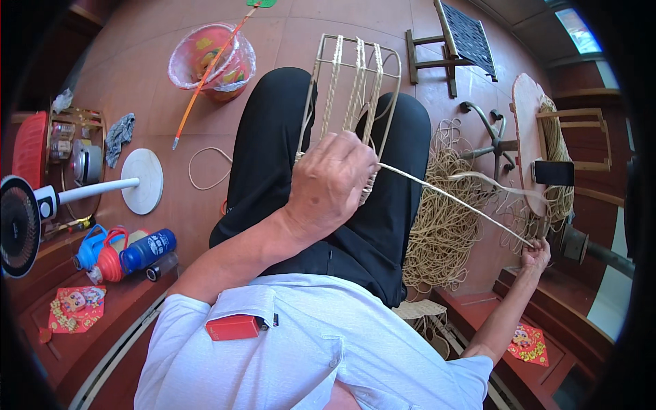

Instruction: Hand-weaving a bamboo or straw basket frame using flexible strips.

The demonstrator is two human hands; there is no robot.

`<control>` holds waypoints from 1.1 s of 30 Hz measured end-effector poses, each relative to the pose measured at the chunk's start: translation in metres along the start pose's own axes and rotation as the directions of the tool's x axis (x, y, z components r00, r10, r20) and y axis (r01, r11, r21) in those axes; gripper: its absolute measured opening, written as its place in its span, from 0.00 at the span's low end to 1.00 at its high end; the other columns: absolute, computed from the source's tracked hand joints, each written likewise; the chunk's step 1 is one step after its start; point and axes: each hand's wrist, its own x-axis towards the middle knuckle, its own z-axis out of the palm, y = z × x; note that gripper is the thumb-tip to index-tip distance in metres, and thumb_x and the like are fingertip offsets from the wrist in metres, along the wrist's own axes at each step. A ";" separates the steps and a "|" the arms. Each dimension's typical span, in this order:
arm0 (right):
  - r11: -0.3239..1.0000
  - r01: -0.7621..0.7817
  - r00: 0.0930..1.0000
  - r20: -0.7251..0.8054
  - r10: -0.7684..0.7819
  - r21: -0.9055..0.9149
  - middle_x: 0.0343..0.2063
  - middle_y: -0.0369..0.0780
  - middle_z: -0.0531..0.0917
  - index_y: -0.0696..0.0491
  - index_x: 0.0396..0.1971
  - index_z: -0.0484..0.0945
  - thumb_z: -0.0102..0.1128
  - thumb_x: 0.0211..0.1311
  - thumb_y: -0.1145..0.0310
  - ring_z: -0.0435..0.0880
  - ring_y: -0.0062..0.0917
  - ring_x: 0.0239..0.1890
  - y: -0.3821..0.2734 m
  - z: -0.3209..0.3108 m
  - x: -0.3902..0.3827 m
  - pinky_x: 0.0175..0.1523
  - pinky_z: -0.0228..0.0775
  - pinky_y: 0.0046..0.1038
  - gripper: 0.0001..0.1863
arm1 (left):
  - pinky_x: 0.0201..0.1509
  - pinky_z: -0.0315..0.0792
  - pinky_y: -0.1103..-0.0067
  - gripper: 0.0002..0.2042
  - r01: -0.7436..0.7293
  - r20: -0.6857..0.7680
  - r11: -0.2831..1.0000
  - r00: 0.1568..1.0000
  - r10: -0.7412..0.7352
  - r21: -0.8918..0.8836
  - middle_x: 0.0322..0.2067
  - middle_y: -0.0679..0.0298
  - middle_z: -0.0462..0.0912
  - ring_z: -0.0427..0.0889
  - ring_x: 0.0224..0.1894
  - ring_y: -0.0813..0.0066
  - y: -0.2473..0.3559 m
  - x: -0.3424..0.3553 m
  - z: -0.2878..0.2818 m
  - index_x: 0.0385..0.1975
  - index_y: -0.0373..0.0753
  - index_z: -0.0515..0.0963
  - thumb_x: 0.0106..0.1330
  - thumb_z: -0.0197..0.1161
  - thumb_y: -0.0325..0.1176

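The frame (pixel 389 116), wrapped lengthwise by three strands (pixel 354 99), is positioned between the knees (pixel 280 96), its lower part gripped by the left hand (pixel 335 174). A cord (pixel 451 197) is stretched taut from there and pinched by the right hand (pixel 536 253). A pile (pixel 443 229) of cord is heaped on the floor (pixel 294 31).

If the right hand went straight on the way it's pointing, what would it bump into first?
The right hand would probably meet the tan coil of cord first, though depth is unclear.
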 end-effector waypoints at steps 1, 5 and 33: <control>0.974 0.034 0.999 0.042 -0.025 -0.223 0.32 0.32 0.85 0.53 0.49 0.85 0.75 0.78 0.68 0.82 0.18 0.33 0.012 0.004 -0.006 0.47 0.81 0.29 0.09 | 0.51 0.81 0.62 0.06 -0.013 0.013 0.998 1.000 0.012 0.054 0.39 0.61 0.83 0.87 0.44 0.57 0.001 0.000 -0.002 0.40 0.39 0.87 0.69 0.78 0.25; 0.382 0.607 0.793 0.501 -0.346 -0.696 0.51 0.35 0.92 0.53 0.68 0.87 0.77 0.79 0.58 0.86 0.15 0.48 0.087 0.079 -0.102 0.50 0.79 0.24 0.25 | 0.51 0.82 0.62 0.06 -0.024 0.077 0.974 0.997 0.007 0.226 0.40 0.61 0.83 0.87 0.45 0.57 0.005 0.003 -0.005 0.43 0.40 0.88 0.71 0.77 0.24; 0.892 -0.053 0.380 0.817 0.434 -0.449 0.44 0.31 0.78 0.56 0.81 0.70 0.58 0.86 0.75 0.70 0.10 0.30 0.212 0.292 -0.437 0.30 0.63 0.17 0.28 | 0.53 0.79 0.60 0.08 0.096 0.185 0.992 0.976 -0.110 0.086 0.42 0.56 0.85 0.89 0.45 0.51 0.016 0.007 -0.009 0.48 0.39 0.87 0.73 0.76 0.29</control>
